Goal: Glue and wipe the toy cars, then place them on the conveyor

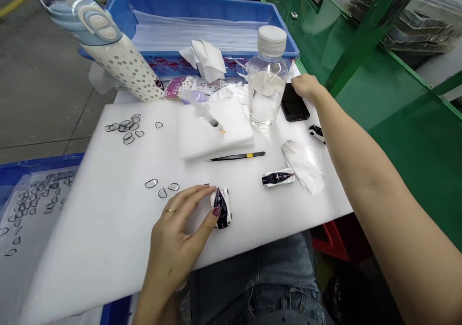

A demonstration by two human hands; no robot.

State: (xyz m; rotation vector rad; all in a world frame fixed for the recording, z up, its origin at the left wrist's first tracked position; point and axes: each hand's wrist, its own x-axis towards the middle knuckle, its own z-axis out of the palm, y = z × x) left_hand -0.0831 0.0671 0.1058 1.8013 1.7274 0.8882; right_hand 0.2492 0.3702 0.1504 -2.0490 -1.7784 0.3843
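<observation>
My left hand (180,224) has its thumb and fingertips on a small white and black toy car (223,209) near the front edge of the white foam sheet (108,233). Out at the back right, my right hand (306,85) is by the top of a black phone (295,105); its fingers are mostly hidden. A second toy car (277,177) lies beside a crumpled tissue (306,166). Part of a third car (316,132) shows next to my right forearm. Black tweezers (236,156) lie in front of a foam block (216,137) holding a syringe (207,116).
A clear liquid bottle (267,84) stands beside the foam block. Behind are a dotted drinking bottle (124,65) and a blue bin (202,3). Small dark-edged rings (126,125) lie at left, with more on a sheet (36,200) lower left. A green post (371,31) rises at right.
</observation>
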